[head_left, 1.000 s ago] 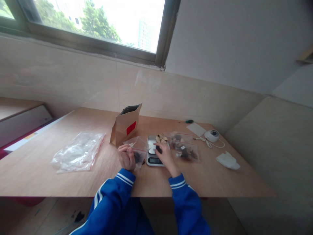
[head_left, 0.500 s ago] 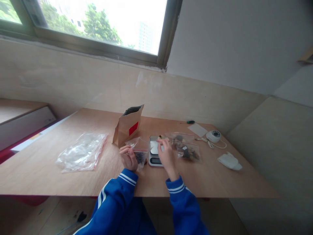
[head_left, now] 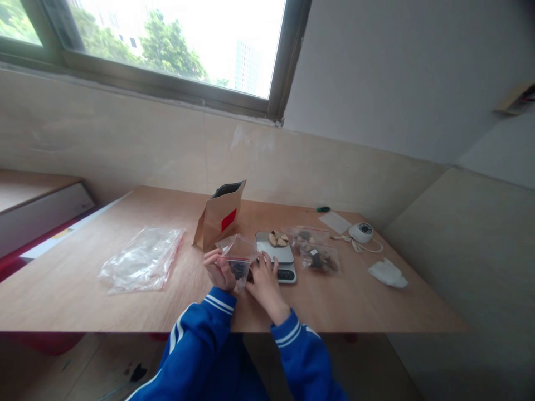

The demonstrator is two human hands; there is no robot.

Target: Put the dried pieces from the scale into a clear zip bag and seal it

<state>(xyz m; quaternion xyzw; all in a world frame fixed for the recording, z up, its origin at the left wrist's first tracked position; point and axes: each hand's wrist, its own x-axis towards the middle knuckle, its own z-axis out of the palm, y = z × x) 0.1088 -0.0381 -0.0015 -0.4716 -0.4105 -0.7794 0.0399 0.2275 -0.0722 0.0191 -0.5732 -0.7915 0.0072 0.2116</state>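
Head view: the left hand point(head_left: 219, 274) is clamping the left edge of a small clear bag point(head_left: 239, 266), probably to steady it. The right hand point(head_left: 266, 283) is resting with curled fingers at its right side; whether they are gripping anything, I cannot tell. The bag is sitting just left of the scale point(head_left: 273, 254), its long axis seemingly running near to far, its clear end pointing far. Pale pieces point(head_left: 278, 239) are lying on the scale's far part, presumably for weighing.
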